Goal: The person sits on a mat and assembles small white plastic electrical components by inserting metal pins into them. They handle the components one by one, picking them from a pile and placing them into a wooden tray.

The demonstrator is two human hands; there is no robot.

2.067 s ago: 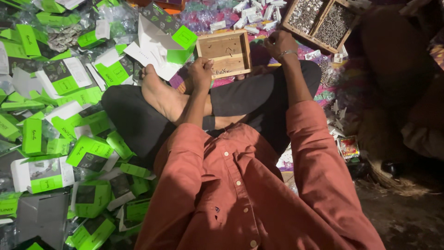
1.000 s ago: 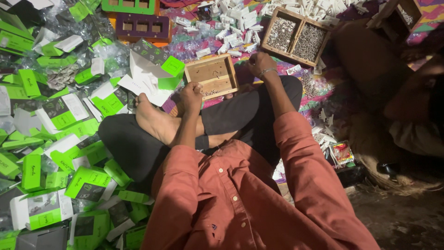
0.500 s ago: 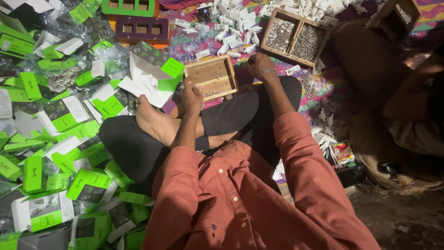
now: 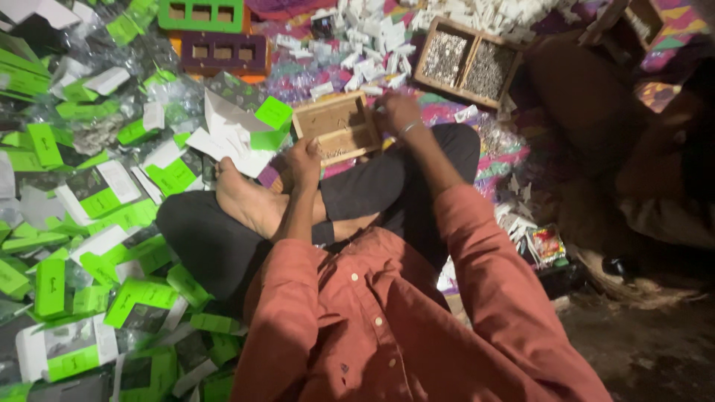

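Seated person, cross-legged. Left hand point(image 4: 305, 158) grips the near corner of a small wooden box point(image 4: 339, 128) resting by the knees, fingers curled. Right hand point(image 4: 395, 112) at its far edge, apparently pinching something unclear. Beyond: wooden tray point(image 4: 471, 62), green cartons point(image 4: 97, 201).

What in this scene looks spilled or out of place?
Green and white cartons lie heaped at all angles on the floor, and small white pieces are scattered beyond the wooden tray instead of sitting in it.
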